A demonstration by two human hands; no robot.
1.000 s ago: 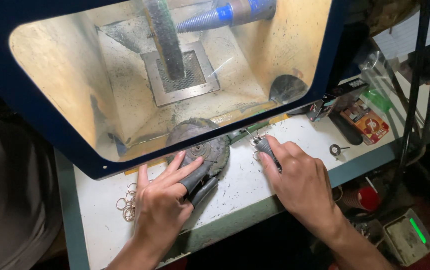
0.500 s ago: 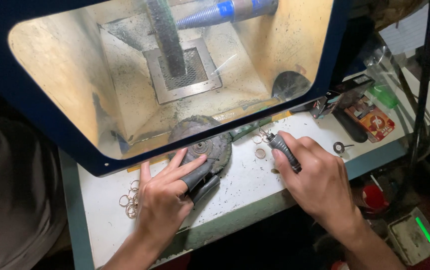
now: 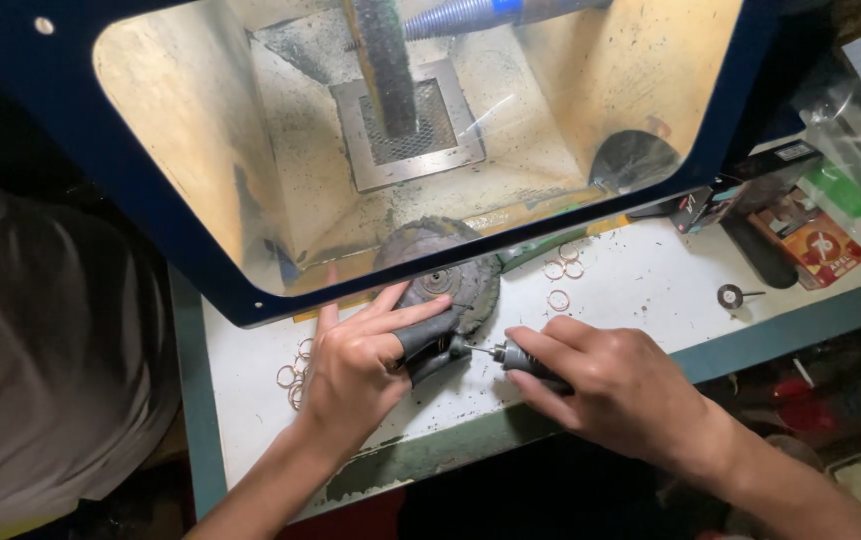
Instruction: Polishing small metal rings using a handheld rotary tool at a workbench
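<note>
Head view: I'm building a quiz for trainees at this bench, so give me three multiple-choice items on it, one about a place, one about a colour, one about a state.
1. Where do the loose rings by the left hand lie?
A. on the white benchtop
B. inside the lit hood
C. on the floor

2. What colour is the hood's frame?
A. red
B. dark blue
C. yellow

3. What is the right hand doing?
A. lying flat and empty
B. gripping a slim dark handpiece
C. holding a cup

Key: 1 A, the rings rest on the benchtop beside the wrist; 2 B, the frame is dark blue; 3 B, fingers wrap the handpiece.
</note>
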